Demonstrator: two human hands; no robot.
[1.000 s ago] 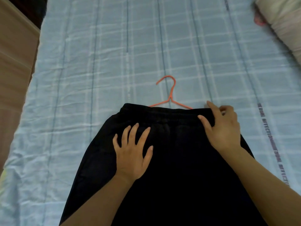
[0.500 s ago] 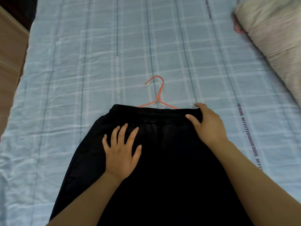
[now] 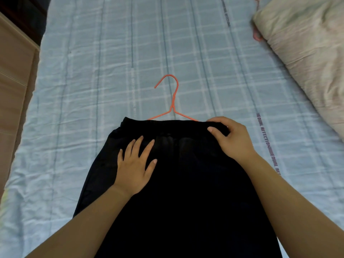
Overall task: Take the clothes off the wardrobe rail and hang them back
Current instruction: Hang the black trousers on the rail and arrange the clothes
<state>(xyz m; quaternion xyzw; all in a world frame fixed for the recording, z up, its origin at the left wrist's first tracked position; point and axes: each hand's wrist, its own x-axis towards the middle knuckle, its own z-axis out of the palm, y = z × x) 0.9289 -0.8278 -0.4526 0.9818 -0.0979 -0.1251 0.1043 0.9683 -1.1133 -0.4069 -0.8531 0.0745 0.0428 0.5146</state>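
Observation:
A black garment [image 3: 186, 183] with an elastic waistband lies flat on the light blue checked bedsheet [image 3: 93, 90], waistband away from me. An orange wire hanger [image 3: 173, 101] sits inside it; its hook and neck stick out past the waistband, the shoulders are hidden under the cloth. My left hand [image 3: 135, 164] rests flat on the garment's left side, fingers spread. My right hand [image 3: 230, 136] pinches the right end of the waistband between thumb and fingers.
A beige pillow [image 3: 307, 56] lies at the right edge of the bed, with a pink item [image 3: 257, 35] peeking out beside it. A wooden panel [image 3: 13, 81] borders the bed on the left.
My right hand has curled from resting on the waistband's right end to pinching it. The view has shifted so the pillow shows more. My left hand stays flat on the cloth.

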